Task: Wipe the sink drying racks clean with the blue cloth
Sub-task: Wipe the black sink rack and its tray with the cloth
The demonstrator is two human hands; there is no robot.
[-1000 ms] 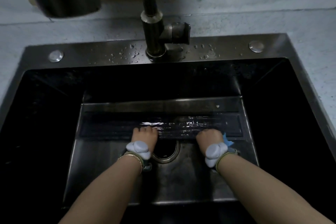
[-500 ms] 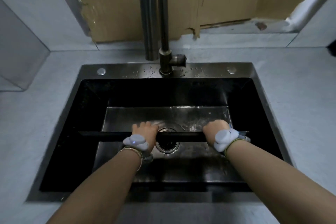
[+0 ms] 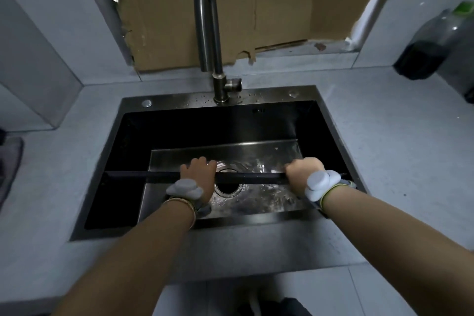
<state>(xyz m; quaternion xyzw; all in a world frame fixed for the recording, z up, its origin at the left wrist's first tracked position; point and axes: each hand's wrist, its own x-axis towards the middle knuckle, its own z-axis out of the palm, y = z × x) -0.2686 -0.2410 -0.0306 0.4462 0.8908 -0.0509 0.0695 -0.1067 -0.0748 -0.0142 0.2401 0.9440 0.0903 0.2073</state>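
Both hands are engaged on one drying rack [image 3: 256, 177], seen edge-on as a thin dark bar running left to right across the black sink [image 3: 331, 120]. The left hand [image 3: 198, 174] grips it left of centre and the right hand [image 3: 301, 174] grips it towards the right end, the fingers of each curled over the far edge. The rack's left end lies close to the sink's left wall and its right end reaches the right rim, so little room shows at either end. Whether the blue cloth is held under the right hand cannot be told. Directly below, between the hands, is the drain [image 3: 227, 187] in the wet, streaked sink floor. The gooseneck faucet [image 3: 206, 20] rises from the middle of the back ledge, well behind the rack and apart from both hands; droplets lie round its base, and two round caps [image 3: 146, 103] sit near the ledge's corners. Torn cardboard [image 3: 256, 7] covers the wall behind. A bottle with a green cap [image 3: 433, 43] stands at the counter's [image 3: 397, 161] back right corner, with a broad stretch of counter between it and the sink's right rim. A dark item [image 3: 10, 161] is cut off at the counter's left edge. The front strip of counter is narrow. Each wrist carries a pale grey sensor [image 3: 319, 183].
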